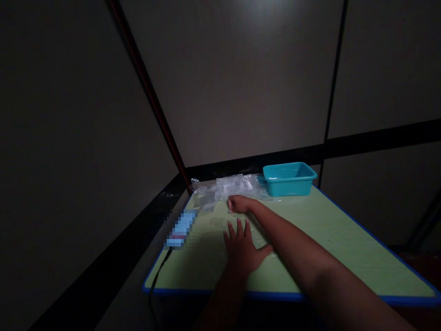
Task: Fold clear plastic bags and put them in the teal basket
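Note:
My left hand (243,250) lies flat with its fingers spread, pressing on what looks like a clear plastic bag (259,233) on the pale green table (337,243). Just beyond those fingertips, my right hand (240,203) is curled closed, low over the tabletop. Whatever its fingers hold, if anything, is hidden. Behind the right hand lies a loose pile of clear plastic bags (230,185), some of them overlapping.
A turquoise plastic basin (289,186) stands at the far right corner of the table. Near the left edge lies a pixelated flat object (182,228) with a dark strap (159,271) hanging over the side. Walls (255,92) rise behind and to the left.

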Available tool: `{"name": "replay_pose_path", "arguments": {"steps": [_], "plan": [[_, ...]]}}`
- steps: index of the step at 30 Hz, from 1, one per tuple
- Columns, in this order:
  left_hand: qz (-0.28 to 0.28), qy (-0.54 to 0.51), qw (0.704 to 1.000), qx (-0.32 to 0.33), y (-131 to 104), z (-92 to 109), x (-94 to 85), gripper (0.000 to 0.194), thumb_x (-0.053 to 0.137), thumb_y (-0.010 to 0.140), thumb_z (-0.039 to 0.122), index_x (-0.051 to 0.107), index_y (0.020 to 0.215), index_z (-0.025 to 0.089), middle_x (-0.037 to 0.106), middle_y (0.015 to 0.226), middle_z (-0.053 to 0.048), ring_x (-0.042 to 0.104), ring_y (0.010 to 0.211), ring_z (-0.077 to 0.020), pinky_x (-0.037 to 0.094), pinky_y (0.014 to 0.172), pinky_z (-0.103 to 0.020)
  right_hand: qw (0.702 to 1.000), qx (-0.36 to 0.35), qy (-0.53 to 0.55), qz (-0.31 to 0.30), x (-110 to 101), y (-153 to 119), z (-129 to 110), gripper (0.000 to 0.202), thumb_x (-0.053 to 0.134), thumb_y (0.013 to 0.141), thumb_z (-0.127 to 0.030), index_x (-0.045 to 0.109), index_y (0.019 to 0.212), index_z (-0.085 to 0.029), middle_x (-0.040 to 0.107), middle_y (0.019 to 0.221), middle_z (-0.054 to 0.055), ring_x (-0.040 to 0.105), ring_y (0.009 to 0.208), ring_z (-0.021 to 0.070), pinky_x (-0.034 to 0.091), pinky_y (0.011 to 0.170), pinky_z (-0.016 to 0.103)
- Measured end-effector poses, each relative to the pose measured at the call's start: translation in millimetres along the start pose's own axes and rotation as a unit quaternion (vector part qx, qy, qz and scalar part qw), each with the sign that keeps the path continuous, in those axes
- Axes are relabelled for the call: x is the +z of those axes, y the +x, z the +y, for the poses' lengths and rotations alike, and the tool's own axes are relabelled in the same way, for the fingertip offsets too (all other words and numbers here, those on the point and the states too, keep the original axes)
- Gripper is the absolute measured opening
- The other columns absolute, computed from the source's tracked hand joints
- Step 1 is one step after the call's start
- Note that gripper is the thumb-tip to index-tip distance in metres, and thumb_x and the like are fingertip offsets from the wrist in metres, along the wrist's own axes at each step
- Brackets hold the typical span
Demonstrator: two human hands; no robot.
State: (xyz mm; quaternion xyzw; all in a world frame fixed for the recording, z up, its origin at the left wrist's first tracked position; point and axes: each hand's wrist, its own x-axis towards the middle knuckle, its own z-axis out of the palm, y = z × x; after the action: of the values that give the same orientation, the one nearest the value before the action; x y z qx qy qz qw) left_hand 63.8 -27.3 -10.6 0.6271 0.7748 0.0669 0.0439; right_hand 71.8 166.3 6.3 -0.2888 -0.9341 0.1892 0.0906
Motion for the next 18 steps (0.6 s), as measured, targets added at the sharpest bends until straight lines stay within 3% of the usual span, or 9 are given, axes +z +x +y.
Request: {"name": "replay_pose_path", "arguments": {"steps": [3, 5, 12, 18], "plan": [[-0.002, 0.004, 1.000, 0.000, 0, 0, -1.0, 0.106, 0.030, 0.061, 0.086, 0.017, 0.146, 0.022, 0.009, 0.153, -0.007, -0.002, 0.137, -0.0407, 0.006, 0.106, -0.060, 0.997, 0.000, 0.074, -0.017, -2, 3, 9, 0.038, 0.075, 0.061, -0.020, 0.062, 0.096, -0.013, 0.066, 0.080, 0.003, 0.057, 0.069, 0.0140, 0.040, 0.059, 0.020], [-0.004, 0.008, 1.000, 0.001, 0, 0, -1.8, 0.106, 0.028, 0.061, 0.086, 0.016, 0.146, 0.022, 0.009, 0.153, -0.008, -0.002, 0.137, -0.0410, 0.007, 0.106, -0.060, 0.992, 0.000, 0.122, -0.026, -1, 3, 14, 0.036, 0.075, 0.058, -0.013, 0.063, 0.092, -0.012, 0.065, 0.074, 0.002, 0.057, 0.066, 0.0136, 0.040, 0.057, 0.020], [-0.003, 0.032, 0.999, -0.001, 1, 1, -0.6, 0.106, 0.025, 0.063, 0.086, 0.016, 0.146, 0.022, 0.009, 0.153, -0.009, 0.002, 0.137, -0.0409, 0.010, 0.106, -0.060, 0.974, -0.009, 0.224, 0.006, 3, 4, 15, 0.029, 0.064, 0.064, -0.007, 0.063, 0.093, -0.012, 0.065, 0.071, 0.000, 0.055, 0.060, 0.0093, 0.040, 0.054, 0.018], [0.003, 0.027, 1.000, 0.000, 1, 0, 0.3, 0.105, 0.027, 0.063, 0.086, 0.018, 0.145, 0.022, 0.011, 0.152, -0.009, 0.003, 0.137, -0.0407, 0.010, 0.106, -0.060, 0.962, -0.007, 0.273, 0.031, 7, 7, 12, 0.025, 0.059, 0.060, -0.002, 0.066, 0.082, -0.011, 0.064, 0.065, 0.000, 0.051, 0.053, 0.0075, 0.036, 0.050, 0.017]]}}
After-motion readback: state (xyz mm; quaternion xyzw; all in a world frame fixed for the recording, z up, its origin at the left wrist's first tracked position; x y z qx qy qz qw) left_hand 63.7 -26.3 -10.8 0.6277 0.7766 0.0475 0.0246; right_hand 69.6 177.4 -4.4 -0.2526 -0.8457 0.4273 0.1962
